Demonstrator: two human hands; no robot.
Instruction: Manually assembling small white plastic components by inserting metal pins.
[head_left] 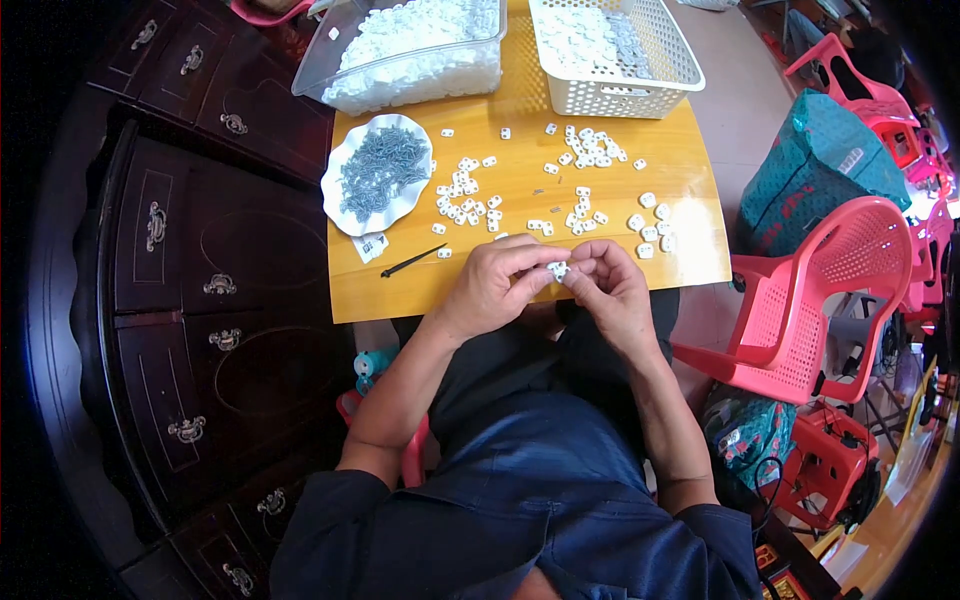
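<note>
Above the near edge of the table, my left hand [500,280] pinches a small white plastic piece with dark holes [558,269] between thumb and fingertips. My right hand [614,290] meets it from the other side, thumb and fingers closed at the piece. Whether a pin sits in it is too small to tell. Just beyond my hands lie loose white pieces [580,215] of the same kind, in scattered clusters. Several thicker white pieces [648,230] are grouped to the right. A black pointed tool [412,261] rests left of my left hand.
A white scalloped plate [337,190] holds a heap of small metal pins [382,170]. Behind it stand a clear bin [400,75] and a cream basket [625,98], both filled with white pieces. Dark drawers [230,220] line the left; a pink chair [830,300] and teal bag [815,170] flank the right.
</note>
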